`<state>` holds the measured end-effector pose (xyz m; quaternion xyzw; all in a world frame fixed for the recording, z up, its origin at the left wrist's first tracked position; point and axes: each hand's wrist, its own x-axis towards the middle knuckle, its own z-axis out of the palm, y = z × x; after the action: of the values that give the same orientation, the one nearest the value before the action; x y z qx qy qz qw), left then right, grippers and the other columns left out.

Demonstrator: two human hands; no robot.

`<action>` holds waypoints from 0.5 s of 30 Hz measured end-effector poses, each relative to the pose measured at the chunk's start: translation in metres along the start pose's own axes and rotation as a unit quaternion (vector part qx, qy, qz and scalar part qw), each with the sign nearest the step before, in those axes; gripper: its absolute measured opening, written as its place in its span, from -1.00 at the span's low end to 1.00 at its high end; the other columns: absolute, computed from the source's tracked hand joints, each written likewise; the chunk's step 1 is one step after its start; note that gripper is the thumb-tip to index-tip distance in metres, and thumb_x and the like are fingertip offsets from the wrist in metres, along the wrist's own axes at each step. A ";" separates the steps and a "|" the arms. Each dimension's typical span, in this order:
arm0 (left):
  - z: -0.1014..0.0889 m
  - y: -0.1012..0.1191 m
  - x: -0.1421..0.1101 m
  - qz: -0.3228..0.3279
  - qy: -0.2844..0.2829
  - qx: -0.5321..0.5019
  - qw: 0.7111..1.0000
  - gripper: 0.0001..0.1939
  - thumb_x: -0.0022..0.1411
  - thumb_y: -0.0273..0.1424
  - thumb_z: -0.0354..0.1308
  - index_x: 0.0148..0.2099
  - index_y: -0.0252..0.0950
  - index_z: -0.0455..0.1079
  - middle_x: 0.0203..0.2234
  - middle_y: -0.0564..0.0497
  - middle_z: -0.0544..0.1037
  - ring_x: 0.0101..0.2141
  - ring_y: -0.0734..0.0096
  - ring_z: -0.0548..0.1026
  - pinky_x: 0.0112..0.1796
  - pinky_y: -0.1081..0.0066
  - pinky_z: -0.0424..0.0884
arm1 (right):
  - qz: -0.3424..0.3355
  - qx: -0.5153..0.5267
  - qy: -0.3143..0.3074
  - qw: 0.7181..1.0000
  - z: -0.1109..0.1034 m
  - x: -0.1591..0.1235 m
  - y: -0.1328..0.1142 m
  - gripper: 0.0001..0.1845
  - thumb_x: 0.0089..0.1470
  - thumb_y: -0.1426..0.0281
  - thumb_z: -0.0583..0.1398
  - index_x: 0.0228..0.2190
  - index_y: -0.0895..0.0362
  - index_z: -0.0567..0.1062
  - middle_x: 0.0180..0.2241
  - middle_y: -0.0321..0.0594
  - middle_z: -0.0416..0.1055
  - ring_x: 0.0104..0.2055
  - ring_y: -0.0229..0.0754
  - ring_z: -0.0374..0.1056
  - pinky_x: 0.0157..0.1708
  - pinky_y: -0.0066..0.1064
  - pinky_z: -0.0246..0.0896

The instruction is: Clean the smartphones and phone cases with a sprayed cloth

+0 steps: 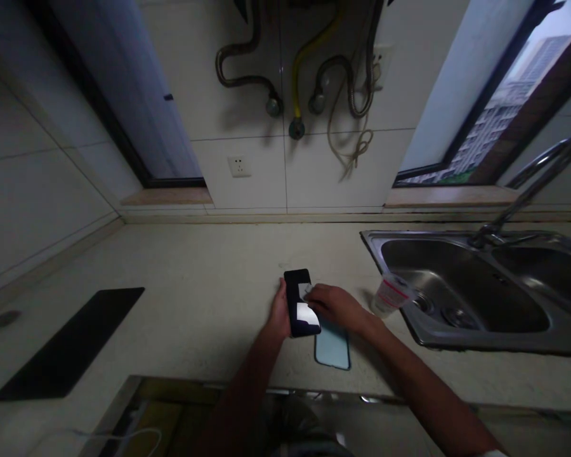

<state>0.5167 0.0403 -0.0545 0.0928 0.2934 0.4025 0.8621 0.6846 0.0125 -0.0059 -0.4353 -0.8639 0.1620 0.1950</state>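
Note:
My left hand (pixel 279 311) grips a black smartphone (pixel 292 298) by its left edge, screen facing up above the counter. The screen carries a bright reflection on its lower half. Over the phone's right side, my right hand (pixel 335 303) has its fingers pinched on a small white wipe (pixel 304 291), which touches the screen; its exact shape is partly hidden by the fingers. Below the phone a pale blue phone case (pixel 332 349) with a dark rim lies on the counter, its top end covered by the phone and my right hand.
A clear plastic cup (pixel 390 296) with red markings stands by the steel sink (pixel 413 330) and its tall faucet (pixel 528 193). On the left of the countertop (pixel 204 285) lies a black flat panel (pixel 76 343). A white cable (pixel 143 433) hangs near the front edge.

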 end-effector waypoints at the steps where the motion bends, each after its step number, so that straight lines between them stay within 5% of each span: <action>1: 0.002 -0.001 -0.001 0.001 0.001 0.010 1.000 -0.39 0.31 0.10 -0.06 -0.18 -0.37 0.49 -0.40 -0.19 0.61 -0.28 0.05 0.60 -0.16 0.13 0.49 | 0.015 -0.001 0.031 0.999 0.003 0.002 0.004 -0.78 0.25 0.47 0.13 -0.16 0.10 0.57 -0.23 -0.12 0.52 -0.20 -0.13 0.44 -0.20 -0.36 0.29; 9: 0.008 -0.009 -0.005 -0.027 -0.013 0.040 0.999 -0.43 0.32 0.03 0.00 0.06 -0.34 0.45 -0.35 -0.19 0.63 -0.29 0.06 0.61 -0.19 0.12 0.48 | 0.075 -0.034 0.140 0.987 0.019 0.011 0.020 -0.69 0.28 0.47 0.08 -0.03 0.13 0.53 -0.22 -0.09 0.44 -0.17 -0.12 0.37 -0.18 -0.34 0.30; 15: 0.008 -0.011 -0.006 -0.022 -0.027 0.064 0.997 -0.46 0.31 -0.02 0.07 0.09 -0.34 0.44 -0.30 -0.19 0.63 -0.25 0.03 0.61 -0.15 0.13 0.47 | 0.044 -0.073 0.167 0.982 0.020 0.013 0.014 -0.71 0.25 0.47 0.14 -0.08 0.08 0.59 -0.24 -0.08 0.47 -0.16 -0.05 0.32 -0.16 -0.27 0.23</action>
<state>0.5255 0.0293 -0.0498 0.1517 0.2973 0.3610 0.8708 0.6773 0.0287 -0.0272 -0.5070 -0.8084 0.0321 0.2974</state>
